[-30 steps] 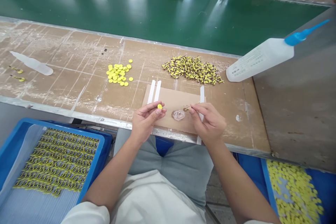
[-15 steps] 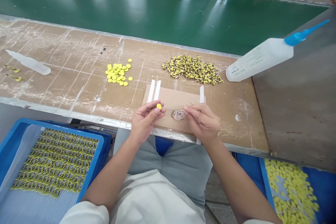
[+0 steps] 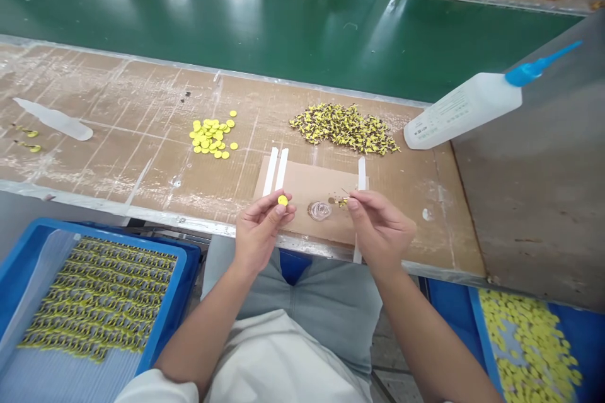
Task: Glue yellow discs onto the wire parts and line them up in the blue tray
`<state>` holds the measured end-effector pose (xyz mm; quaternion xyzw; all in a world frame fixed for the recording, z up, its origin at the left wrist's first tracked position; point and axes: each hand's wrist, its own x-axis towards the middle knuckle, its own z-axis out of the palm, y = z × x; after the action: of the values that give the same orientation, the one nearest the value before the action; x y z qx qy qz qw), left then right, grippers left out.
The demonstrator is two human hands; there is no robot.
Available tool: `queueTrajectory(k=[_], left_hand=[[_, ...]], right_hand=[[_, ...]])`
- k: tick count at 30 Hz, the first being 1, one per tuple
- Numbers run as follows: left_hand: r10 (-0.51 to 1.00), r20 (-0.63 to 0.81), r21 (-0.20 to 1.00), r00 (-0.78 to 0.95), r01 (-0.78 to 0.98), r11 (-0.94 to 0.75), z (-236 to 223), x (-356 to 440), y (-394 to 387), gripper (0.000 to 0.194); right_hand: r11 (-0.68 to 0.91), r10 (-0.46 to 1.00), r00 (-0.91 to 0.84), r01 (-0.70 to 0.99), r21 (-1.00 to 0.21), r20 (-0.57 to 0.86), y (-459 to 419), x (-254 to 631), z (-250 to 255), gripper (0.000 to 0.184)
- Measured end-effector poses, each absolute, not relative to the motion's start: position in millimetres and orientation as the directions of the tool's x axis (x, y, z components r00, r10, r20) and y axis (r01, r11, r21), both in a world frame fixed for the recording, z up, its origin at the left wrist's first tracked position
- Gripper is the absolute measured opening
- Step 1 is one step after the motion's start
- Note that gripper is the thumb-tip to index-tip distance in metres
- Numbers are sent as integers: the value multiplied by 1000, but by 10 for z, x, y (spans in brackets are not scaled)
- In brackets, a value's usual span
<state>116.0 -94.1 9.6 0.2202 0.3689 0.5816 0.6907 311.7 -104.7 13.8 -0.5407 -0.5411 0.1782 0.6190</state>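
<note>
My left hand [image 3: 261,227] pinches a small round yellow disc [image 3: 282,200] between thumb and fingers, above the near edge of a cardboard sheet [image 3: 312,175]. To the right, my right hand [image 3: 384,227] has its thumb and forefinger closed on a thin piece; small yellow and dark parts [image 3: 343,202] show at the fingertips, too small to tell which are held. Between the hands, a clear glossy blob [image 3: 319,211] lies on the cardboard. Beyond it sits a heap of small yellow-and-dark pieces [image 3: 344,129]. Loose yellow discs [image 3: 211,136] form a pile farther left.
A white bottle with a blue nozzle [image 3: 466,110] leans at the right by a grey panel [image 3: 539,170]. Blue trays hold rows of yellow-and-dark pieces [image 3: 101,289] at lower left and yellow discs [image 3: 532,340] at lower right. A green belt [image 3: 283,25] runs behind the table.
My right hand has moved right, away from the clear blob, to the small yellow and dark parts. My left hand still holds the yellow disc, slightly lower in view.
</note>
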Motion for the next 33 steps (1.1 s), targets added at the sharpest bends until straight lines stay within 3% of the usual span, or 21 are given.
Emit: queueTrajectory(k=[3, 7, 14, 33], left_hand=[[956, -283, 680, 72, -689, 253, 185, 1231, -1072, 23], [951, -264, 640, 162, -708, 298, 300, 1335, -1213, 18], [981, -175, 737, 89, -649, 190, 337, 1408, -1281, 19], [986, -131, 771, 99, -615, 165, 327, 1366, -1314, 17]], right_hand=[[290, 831, 444, 170, -942, 336, -1160, 2957, 291, 11], [357, 845, 406, 54, -933, 347, -1278, 2727, 512, 15], [402, 850, 345, 62, -913, 398, -1320, 2575, 577, 19], [453, 825, 276, 199, -869, 493, -1343, 2590, 550, 27]])
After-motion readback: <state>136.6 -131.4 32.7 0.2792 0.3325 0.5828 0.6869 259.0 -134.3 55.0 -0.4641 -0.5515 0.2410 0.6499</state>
